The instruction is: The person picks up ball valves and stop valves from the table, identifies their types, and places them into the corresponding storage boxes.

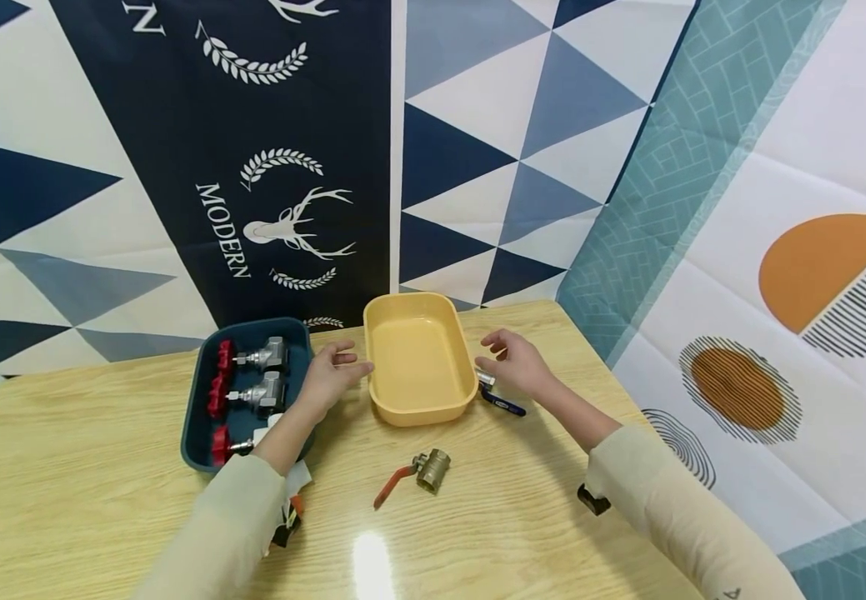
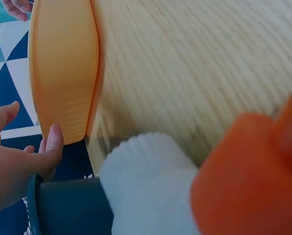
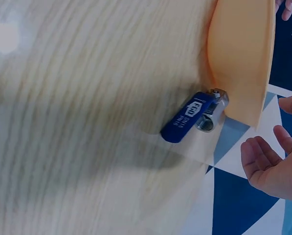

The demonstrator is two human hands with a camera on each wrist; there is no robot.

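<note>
An orange-yellow plastic tray (image 1: 417,354) stands between the two hands with nothing in it. My left hand (image 1: 333,377) is at its left rim, thumb stretched toward the tray, fingers relaxed. Beside the right rim, my right hand (image 1: 518,363) hovers with loosely bent fingers, apart from the tray in the right wrist view and holding nothing. Below that hand lies a small silver ball valve with a blue lever (image 3: 187,117), close against the tray's side. A brass ball valve with a red lever (image 1: 433,471) lies on the table in front of the tray.
At the left, a dark blue tray (image 1: 191,417) holds several silver valves with red handwheels (image 1: 218,392); the left forearm passes over its right edge. Patterned cloth walls (image 1: 463,167) rise behind and at the right of the wooden table (image 1: 72,467).
</note>
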